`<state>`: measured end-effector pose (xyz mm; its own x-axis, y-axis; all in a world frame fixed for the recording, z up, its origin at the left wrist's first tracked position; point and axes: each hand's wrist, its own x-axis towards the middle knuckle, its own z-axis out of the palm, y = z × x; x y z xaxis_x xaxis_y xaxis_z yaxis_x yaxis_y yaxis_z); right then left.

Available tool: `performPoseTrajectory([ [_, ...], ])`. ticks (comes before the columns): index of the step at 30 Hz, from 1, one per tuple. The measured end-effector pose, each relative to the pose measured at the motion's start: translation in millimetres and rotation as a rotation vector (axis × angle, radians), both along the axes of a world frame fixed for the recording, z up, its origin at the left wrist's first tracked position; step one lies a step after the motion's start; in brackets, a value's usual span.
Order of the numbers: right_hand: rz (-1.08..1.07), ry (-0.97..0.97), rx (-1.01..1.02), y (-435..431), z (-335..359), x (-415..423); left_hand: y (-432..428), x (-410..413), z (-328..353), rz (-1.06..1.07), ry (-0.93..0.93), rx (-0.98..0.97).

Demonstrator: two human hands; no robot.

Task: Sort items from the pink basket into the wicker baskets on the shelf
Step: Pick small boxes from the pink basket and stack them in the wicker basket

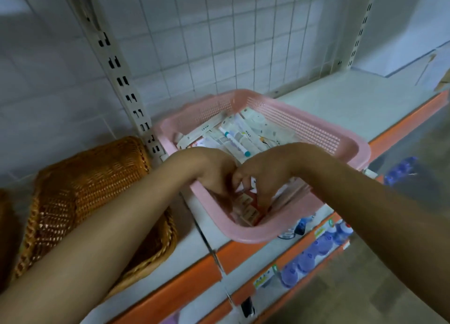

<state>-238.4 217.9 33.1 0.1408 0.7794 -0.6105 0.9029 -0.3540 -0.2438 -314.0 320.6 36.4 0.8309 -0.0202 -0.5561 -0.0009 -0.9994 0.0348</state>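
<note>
Pink basket (316, 129) sat on shelf (353, 99), near front edge, packets (243, 133) heaped inside. 2 hands dug at near corner: left hand (214, 175), right hand (265, 177), both curled round small packs; exact grip unclear. Wicker basket (97, 177) lay left, nearer left hand.

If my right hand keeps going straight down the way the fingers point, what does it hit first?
Most likely the small red-and-white packets under the right hand, at the near end of the pink basket; depth is unclear, and it may already touch them.
</note>
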Motion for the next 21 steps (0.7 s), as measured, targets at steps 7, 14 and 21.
performPoseTrajectory([
  [7,0.087,0.024,0.034,-2.6,-6.9,2.8,-6.6,-0.4,5.7,0.097,-0.045,0.011],
  [14,-0.012,0.109,0.189,-8.1,-4.2,7.1,-15.2,-20.3,13.7,0.251,-0.195,0.042],
  [21,-0.142,0.075,0.470,-17.2,9.7,3.2,-32.1,-45.6,21.0,0.503,-0.739,-0.078],
])
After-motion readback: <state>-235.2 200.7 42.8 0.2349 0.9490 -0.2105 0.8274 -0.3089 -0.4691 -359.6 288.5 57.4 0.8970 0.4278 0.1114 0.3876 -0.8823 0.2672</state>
